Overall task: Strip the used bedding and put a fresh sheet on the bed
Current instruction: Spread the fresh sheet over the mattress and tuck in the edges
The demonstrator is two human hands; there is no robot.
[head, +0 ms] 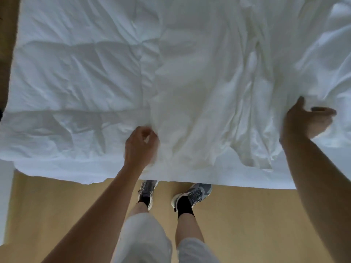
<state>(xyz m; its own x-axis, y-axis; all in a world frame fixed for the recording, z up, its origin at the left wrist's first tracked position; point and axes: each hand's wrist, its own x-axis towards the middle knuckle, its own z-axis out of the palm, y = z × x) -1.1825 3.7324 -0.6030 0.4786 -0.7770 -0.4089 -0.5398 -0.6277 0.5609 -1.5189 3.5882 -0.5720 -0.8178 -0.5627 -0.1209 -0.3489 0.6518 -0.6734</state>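
Note:
A rumpled white sheet (205, 76) lies in long folds over the right part of the bed, on top of a quilted white duvet (76, 73) that covers the left part. Both hang over the bed's near edge in front of me. My left hand (141, 144) pinches the sheet's left edge where it meets the duvet, fingers curled. My right hand (307, 121) is at the far right near the sheet's bunched folds, thumb up and fingers bent; whether it holds cloth is unclear.
I stand on a tan floor (247, 215) at the bed's near edge, my feet in grey sneakers (193, 194) partly under the overhang. A dark strip of floor (7, 54) runs along the bed's left side.

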